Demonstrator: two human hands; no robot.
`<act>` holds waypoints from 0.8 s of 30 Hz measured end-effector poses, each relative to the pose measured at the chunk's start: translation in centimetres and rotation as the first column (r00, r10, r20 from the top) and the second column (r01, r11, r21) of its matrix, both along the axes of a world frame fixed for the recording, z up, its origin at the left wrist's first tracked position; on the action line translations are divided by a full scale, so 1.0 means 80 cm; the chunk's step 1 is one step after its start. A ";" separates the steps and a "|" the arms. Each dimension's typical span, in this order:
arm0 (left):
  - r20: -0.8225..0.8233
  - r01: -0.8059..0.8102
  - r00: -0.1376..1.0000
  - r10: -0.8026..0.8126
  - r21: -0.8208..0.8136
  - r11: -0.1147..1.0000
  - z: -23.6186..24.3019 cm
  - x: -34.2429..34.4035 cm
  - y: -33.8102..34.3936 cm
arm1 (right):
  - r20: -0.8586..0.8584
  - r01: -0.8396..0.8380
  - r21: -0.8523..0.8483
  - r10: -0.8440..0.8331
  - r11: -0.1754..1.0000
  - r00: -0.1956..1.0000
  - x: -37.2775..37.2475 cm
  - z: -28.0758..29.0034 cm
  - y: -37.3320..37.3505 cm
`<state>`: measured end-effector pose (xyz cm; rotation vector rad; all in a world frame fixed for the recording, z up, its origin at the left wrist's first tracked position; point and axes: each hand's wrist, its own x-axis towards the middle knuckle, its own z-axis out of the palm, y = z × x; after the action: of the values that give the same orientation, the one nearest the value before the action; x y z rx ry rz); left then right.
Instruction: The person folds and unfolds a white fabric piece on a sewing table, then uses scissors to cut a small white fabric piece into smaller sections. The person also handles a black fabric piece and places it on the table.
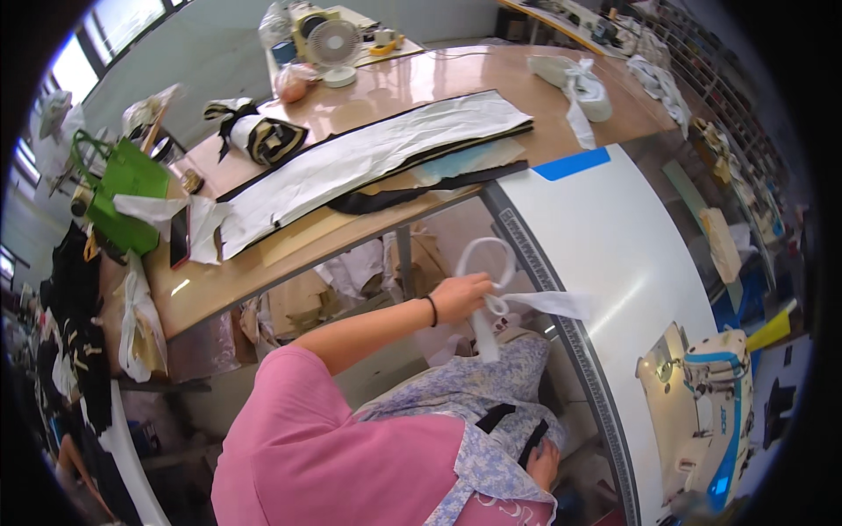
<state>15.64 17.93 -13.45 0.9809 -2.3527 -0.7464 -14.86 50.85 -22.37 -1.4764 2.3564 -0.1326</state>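
My left hand (460, 298) reaches out from a pink sleeve and is closed on a white fabric strip (491, 263), which curls in a loop above the fingers. Its ends hang down and trail onto the white sewing table (614, 245). A black band sits on that wrist. My right hand (544, 463) lies low on the blue floral cloth (474, 390) over my lap, next to two black strips (513, 430). Its fingers are partly hidden, so its grip is unclear.
A white and blue sewing machine (702, 412) stands on the sewing table, which has a ruler strip (570, 324) along its edge and blue tape (572, 164). The wooden table (263, 263) holds long white and black fabric pieces (377, 153), a fan (333, 48), a phone (180, 235) and a green bag (123, 188).
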 end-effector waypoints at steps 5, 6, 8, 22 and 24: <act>0.411 -0.219 0.875 0.254 -0.133 0.967 -0.089 0.085 0.011 | 0.120 -0.096 0.069 0.087 0.993 0.989 0.033 0.029 -0.075; 0.345 -0.184 0.914 0.214 -0.118 0.976 -0.065 0.084 0.011 | 0.147 -0.100 0.073 0.089 0.992 0.985 0.036 0.030 -0.083; 0.213 -0.117 0.968 0.134 -0.094 0.989 -0.005 0.086 0.006 | 0.175 -0.122 0.012 0.118 0.992 0.977 0.039 0.018 -0.093; 0.415 -0.336 0.693 0.590 -0.539 0.773 0.072 0.114 -0.252 | 0.257 -0.157 0.128 0.121 0.979 0.959 0.055 -0.004 -0.104; 0.441 -0.362 0.715 0.542 -0.429 0.827 0.055 0.115 -0.271 | 0.256 -0.152 0.144 0.112 0.978 0.960 0.055 -0.008 -0.098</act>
<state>24.85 -3.79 -9.08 1.7146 -2.3880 0.1435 -10.49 43.01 -22.99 -1.4431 2.0161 -0.0826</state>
